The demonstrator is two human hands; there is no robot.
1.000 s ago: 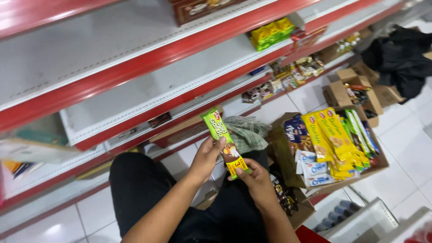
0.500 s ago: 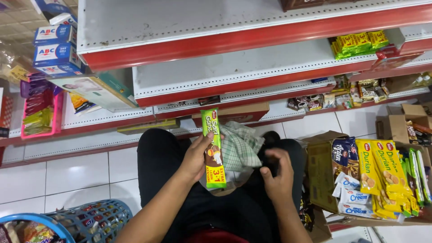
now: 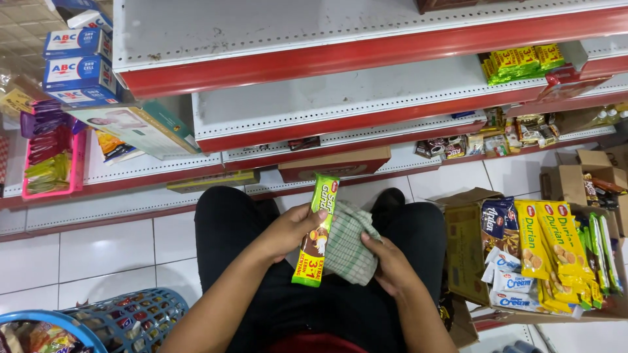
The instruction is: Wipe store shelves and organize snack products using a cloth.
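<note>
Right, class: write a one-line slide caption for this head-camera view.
Left hand holds a green snack packet; right hand grips a checked cloth.

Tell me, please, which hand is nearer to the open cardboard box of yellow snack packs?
Right. The right hand clutches the checked cloth, beside the cardboard box; the left hand, holding the green packet, is farther away.

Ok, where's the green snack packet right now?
In the head view, the green snack packet is centre frame, gripped by the left hand, against the checked cloth the right hand holds.
</note>
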